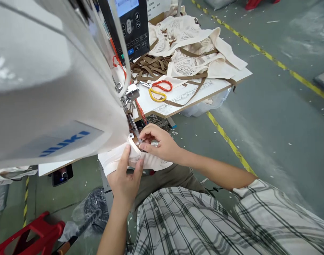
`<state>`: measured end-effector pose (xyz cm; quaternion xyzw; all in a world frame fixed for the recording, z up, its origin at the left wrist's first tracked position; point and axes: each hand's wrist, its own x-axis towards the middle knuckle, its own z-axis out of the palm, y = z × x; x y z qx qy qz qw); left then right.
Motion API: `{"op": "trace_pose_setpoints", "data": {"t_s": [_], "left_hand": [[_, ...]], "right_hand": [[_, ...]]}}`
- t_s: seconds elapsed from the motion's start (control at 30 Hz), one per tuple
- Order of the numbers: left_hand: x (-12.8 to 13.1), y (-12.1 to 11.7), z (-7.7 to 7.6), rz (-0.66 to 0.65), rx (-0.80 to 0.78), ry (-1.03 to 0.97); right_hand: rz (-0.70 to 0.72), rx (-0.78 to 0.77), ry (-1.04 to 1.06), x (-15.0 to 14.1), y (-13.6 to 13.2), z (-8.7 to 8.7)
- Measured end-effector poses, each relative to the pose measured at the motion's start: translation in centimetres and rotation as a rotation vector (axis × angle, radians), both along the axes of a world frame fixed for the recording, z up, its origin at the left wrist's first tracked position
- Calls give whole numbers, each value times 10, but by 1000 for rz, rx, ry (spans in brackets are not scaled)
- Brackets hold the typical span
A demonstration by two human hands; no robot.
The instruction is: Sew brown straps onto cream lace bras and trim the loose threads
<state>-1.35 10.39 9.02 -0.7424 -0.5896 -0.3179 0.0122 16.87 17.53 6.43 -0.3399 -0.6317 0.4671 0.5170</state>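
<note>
A cream fabric piece [113, 159] lies at the sewing end of a white JUKI machine [79, 88], its front part hanging towards my lap. My left hand [125, 180] rests on it from the near side, index finger and thumb spread apart and touching the cloth. A short brown strip [135, 142] with a pale edge shows between the hands, beside a slim metal part [134, 126] of the machine. Close against that part, my right hand [162, 143] has thumb and index finger brought together in a pinch. What sits between those fingertips is hidden. The needle cannot be made out.
Red-and-yellow-handled scissors [160, 90] lie on the white table [175, 109] beyond the machine. Behind them are a heap of brown straps [151, 67] and piled cream garments [191, 49]. A control panel [130, 32] stands upright at the machine. Below left is a red stool [37, 230].
</note>
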Motion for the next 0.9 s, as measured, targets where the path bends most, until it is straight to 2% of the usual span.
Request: {"op": "trace_pose_setpoints", "data": {"t_s": [0.23, 0.5, 0.73, 0.9], "left_hand": [[-1, 0, -5, 38, 29, 7], [2, 1, -4, 38, 67, -33], [2, 0, -8, 39, 66, -42], [7, -21, -15, 25, 47, -9]], "right_hand": [[-28, 119, -98, -3, -8, 3], [0, 140, -126, -2, -13, 1], [-14, 117, -145, 1, -19, 1], [-47, 2, -154, 2, -39, -3]]}}
